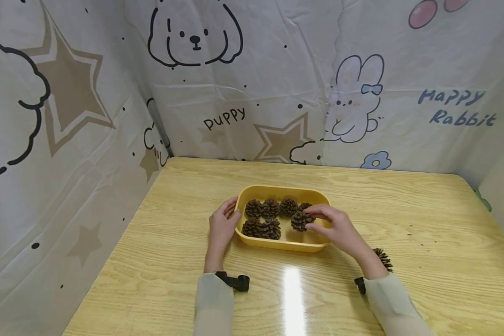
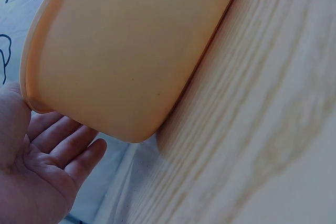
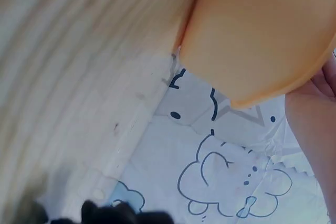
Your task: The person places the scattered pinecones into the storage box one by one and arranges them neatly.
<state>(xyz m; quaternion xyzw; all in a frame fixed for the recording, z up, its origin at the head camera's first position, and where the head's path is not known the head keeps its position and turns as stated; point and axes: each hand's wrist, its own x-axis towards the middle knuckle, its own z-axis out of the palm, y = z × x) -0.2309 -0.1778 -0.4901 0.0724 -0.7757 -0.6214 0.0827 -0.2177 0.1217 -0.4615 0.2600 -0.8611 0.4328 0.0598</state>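
Observation:
A yellow plastic container (image 1: pixel 273 243) stands on the table with several brown pine cones (image 1: pixel 270 208) inside, most of them toward its left and back. My right hand (image 1: pixel 336 228) pinches one pine cone (image 1: pixel 301 221) between thumb and fingers, over the container's right half. At the left end, my left hand (image 1: pixel 223 228) holds the container's rim. In the left wrist view, the thumb of that hand (image 2: pixel 47 182) lies at the rim and the fingers reach behind the end wall. The right wrist view shows the container's outside wall (image 3: pixel 257 35); the held cone is hidden there.
One more pine cone (image 1: pixel 383 259) lies on the wooden table (image 1: pixel 445 242), partly behind my right forearm. A printed cloth (image 1: pixel 243 84) hangs along the table's back and sides. Each wrist wears a black strap (image 1: pixel 235 282).

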